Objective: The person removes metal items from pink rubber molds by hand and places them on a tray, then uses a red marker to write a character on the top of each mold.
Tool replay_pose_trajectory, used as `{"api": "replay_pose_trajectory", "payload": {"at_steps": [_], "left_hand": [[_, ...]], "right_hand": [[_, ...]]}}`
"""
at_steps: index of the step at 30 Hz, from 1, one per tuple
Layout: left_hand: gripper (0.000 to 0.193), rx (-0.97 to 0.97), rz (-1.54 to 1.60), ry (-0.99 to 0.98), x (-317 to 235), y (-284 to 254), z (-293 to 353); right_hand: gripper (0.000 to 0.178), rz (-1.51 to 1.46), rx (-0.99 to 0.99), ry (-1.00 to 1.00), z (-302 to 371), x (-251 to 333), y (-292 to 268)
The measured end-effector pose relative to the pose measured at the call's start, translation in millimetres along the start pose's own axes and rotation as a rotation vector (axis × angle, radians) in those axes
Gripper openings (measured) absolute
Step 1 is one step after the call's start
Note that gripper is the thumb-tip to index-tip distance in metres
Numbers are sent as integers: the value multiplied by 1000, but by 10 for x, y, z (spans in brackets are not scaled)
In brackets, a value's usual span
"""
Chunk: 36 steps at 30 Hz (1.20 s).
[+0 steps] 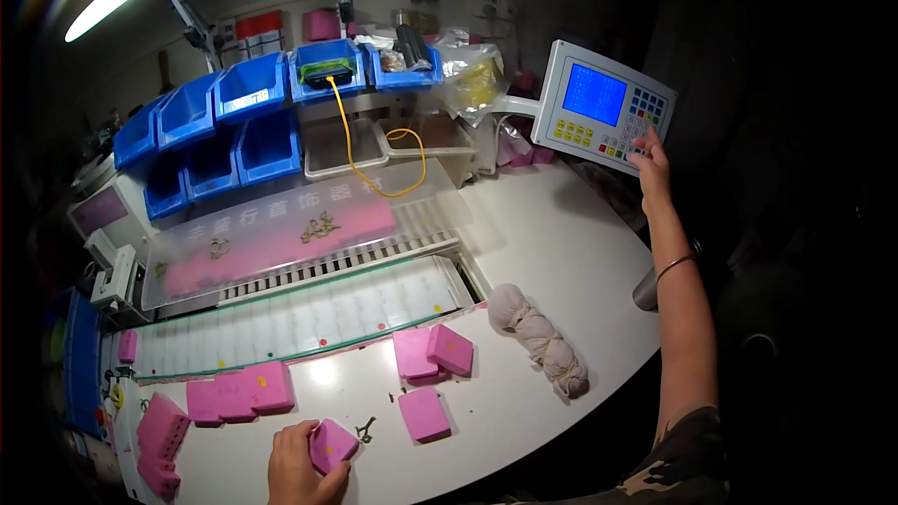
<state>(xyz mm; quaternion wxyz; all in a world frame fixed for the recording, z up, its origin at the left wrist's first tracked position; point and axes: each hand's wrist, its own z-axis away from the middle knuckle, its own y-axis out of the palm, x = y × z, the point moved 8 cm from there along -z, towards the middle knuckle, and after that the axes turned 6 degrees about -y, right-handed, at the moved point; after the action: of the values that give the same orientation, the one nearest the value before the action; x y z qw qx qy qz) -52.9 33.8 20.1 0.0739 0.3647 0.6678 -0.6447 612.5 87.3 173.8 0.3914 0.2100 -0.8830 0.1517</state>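
A white table (561,252) is seen from above, under a bright lamp (110,2). At the lower edge, the left hand (297,468) is closed loosely around a small pink block (330,444), which rests on the table with the fingers wrapped over its left side and the thumb tucked under its near edge. Just beside the block, to its right, a small dark metal piece (366,429) lies on the table. Further pink blocks are scattered nearby: one (424,413) to the right, two overlapping (433,353) beyond it, and several (241,393) to the left.

The right arm is stretched far out to the upper right, nearly straight, with a thin bangle on the wrist. The right hand (652,164) is raised to a grey control panel (599,105) with a blue screen, and its fingertips are pressed to the keypad at the lower right corner; nothing is held in it.

With attention drawn to the panel, the held block could be nudged or dragged by the unwatched left hand, and the small metal piece could be knocked off the table's near edge. A wrong key could also be pressed at full reach. A knotted beige cloth bundle (541,337) lies between the two arms, clear of both.
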Motion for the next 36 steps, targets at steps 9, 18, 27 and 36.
{"api": "replay_pose_trajectory", "payload": {"at_steps": [9,18,27,36], "left_hand": [[58,77,0,-29,10,-52,84],[50,0,92,75,185,-356,-153],[49,-462,-117,-375,2161,-1519,-824],[52,-425,-285,-486,2587,-1283,-1071]], "right_hand": [[65,-71,13,-67,68,-355,236],[32,-74,394,8,1160,47,412],[23,121,711,-90,2970,1200,1040],[24,126,751,-15,3525,1355,976]]}}
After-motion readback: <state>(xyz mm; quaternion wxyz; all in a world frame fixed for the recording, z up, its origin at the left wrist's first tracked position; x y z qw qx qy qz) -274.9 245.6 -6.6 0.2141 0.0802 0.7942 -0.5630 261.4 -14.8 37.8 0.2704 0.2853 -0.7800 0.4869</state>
